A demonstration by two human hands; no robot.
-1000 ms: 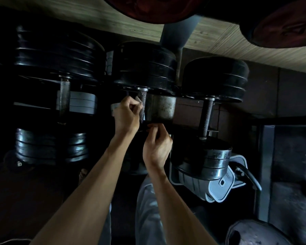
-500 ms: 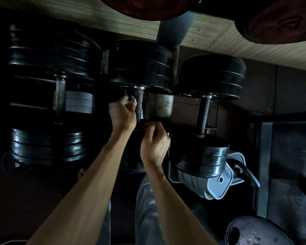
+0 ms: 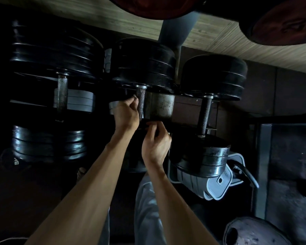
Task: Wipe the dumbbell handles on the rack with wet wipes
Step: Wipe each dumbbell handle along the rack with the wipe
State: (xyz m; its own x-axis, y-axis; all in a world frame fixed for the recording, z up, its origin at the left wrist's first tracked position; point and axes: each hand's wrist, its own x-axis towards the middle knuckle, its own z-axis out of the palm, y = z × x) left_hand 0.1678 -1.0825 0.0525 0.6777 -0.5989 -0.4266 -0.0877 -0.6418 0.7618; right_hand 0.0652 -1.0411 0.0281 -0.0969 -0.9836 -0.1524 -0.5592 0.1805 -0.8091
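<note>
Dumbbells sit in a dim row on a rack, and much of the scene is lost in shadow. The left hand [image 3: 125, 113] is curled up against the left side of the middle handle [image 3: 140, 100], a rough metal bar below the black weights [image 3: 143, 62] at its far end. A small pale edge shows at the fingertips [image 3: 135, 99], perhaps a wipe, but it is too small and dark to be sure, so what the hand grips cannot be told. The right hand [image 3: 155, 144] is just nearer, its fingers bent in towards the near end of the same handle; whether it holds anything is hidden by the hand itself. The near weights of this dumbbell are covered by both hands and forearms. To the left stands another handle [image 3: 62, 96], to the right a third [image 3: 205, 114] with shiny plates [image 3: 201, 156] at its near end. A grey case [image 3: 217, 184] sits partly under those plates.
</note>
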